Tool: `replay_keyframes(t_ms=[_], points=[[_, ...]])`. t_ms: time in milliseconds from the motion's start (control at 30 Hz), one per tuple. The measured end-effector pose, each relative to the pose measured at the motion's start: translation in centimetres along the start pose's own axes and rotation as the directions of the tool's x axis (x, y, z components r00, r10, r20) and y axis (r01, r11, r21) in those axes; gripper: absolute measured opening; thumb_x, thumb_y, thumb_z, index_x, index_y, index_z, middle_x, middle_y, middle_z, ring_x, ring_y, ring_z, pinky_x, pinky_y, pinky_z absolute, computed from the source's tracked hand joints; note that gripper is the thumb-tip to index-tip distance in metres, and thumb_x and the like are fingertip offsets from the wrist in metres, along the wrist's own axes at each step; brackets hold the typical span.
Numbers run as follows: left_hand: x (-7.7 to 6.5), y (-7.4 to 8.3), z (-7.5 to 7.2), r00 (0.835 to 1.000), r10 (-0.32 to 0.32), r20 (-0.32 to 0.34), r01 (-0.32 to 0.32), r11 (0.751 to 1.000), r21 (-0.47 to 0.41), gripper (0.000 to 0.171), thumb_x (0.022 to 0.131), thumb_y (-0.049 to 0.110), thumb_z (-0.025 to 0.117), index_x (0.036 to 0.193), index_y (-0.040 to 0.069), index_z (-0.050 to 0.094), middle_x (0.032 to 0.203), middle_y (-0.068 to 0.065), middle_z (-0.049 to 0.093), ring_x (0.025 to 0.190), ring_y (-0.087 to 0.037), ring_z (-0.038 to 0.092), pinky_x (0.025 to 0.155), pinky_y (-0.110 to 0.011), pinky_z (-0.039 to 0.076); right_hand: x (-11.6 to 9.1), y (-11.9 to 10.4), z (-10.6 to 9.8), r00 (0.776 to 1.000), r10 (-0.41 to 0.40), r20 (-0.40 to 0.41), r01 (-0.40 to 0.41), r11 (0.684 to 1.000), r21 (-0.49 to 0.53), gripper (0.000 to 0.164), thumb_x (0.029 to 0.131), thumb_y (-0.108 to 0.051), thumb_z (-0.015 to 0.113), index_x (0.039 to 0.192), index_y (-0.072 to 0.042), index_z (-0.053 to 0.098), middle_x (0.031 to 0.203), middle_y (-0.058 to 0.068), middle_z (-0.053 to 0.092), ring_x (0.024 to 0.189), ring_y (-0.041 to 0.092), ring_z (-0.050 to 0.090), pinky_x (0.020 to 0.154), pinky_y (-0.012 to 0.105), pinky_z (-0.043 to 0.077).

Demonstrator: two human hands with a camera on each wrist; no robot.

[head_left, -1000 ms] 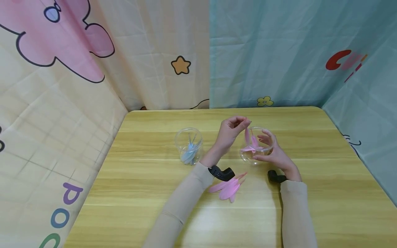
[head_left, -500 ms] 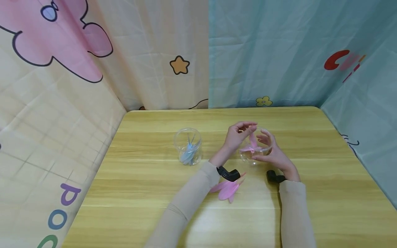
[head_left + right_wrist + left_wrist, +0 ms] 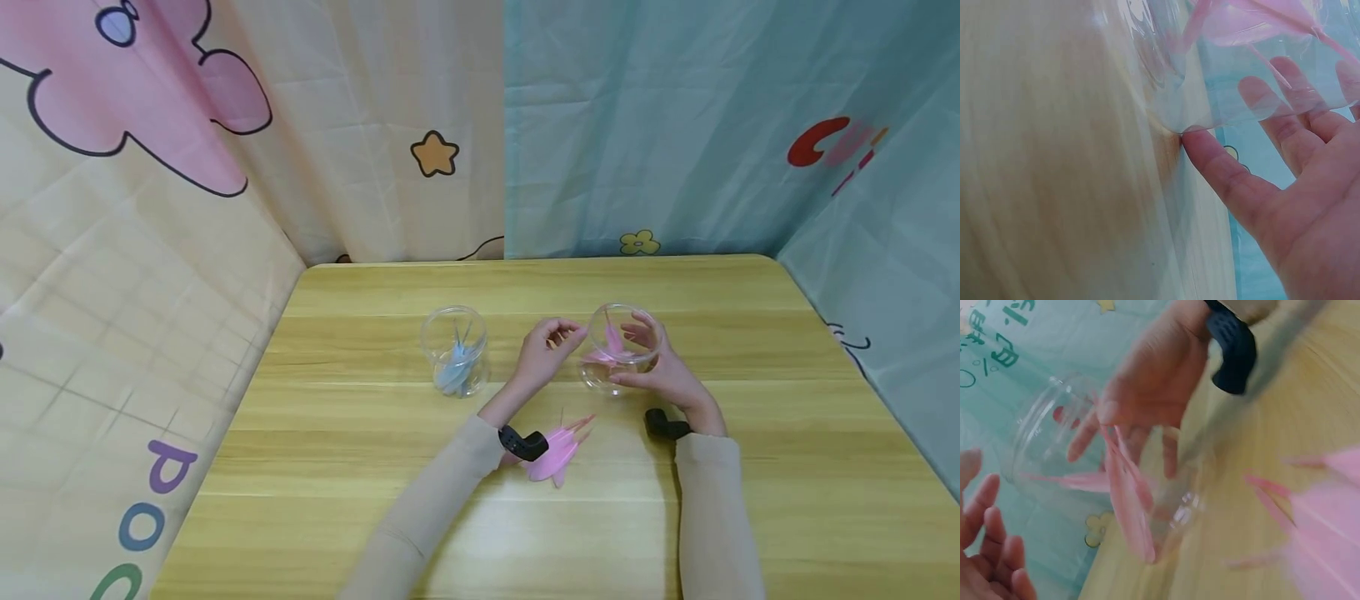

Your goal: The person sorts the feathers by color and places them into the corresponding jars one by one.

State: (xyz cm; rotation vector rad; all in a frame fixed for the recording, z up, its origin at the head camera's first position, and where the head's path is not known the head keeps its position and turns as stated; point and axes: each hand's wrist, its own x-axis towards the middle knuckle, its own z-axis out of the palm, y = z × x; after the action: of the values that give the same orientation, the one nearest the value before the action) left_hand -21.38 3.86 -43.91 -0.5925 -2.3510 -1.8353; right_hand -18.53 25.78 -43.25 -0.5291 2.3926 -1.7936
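Note:
My right hand [image 3: 671,379] grips a clear plastic jar [image 3: 597,379] standing on the table, with the thumb at its near side and the fingers around its right and far side. Several pink feathers [image 3: 613,343] stand and lean inside this jar. Just left of the jar is my left hand [image 3: 546,352], its fingers loosely bent; in the left wrist view nothing shows between those fingers [image 3: 994,534]. Below the left wrist lies a loose pile of pink feathers [image 3: 555,457], partly covered by the black wrist camera.
A second clear jar [image 3: 429,350] holding light blue feathers [image 3: 456,371] stands to the left. Both rest on a wooden table [image 3: 337,467], whose far edge meets printed curtains [image 3: 637,125] at the back and sides.
The left hand lowered a pink feather into the jar and let go. It then moved back left and toward me, out of the jar's mouth. The right hand keeps its grip.

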Motion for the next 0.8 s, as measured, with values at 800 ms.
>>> replay_keyframes(t_ms=[800], points=[[-5.1, 0.0, 1.1, 0.88, -0.177, 0.441, -0.281, 0.555, 0.783, 0.033, 0.072, 0.059, 0.072, 0.059, 0.031, 0.058, 0.068, 0.016, 0.047, 0.071, -0.005, 0.046, 0.057, -0.021, 0.035, 0.1, 0.5, -0.2, 1.0, 0.021, 0.001, -0.021, 1.0, -0.008, 0.096, 0.076, 0.004, 0.075, 0.145, -0.009, 0.01, 0.146, 0.03, 0.02, 0.133, 0.048, 0.017, 0.101, 0.067, 0.019]])
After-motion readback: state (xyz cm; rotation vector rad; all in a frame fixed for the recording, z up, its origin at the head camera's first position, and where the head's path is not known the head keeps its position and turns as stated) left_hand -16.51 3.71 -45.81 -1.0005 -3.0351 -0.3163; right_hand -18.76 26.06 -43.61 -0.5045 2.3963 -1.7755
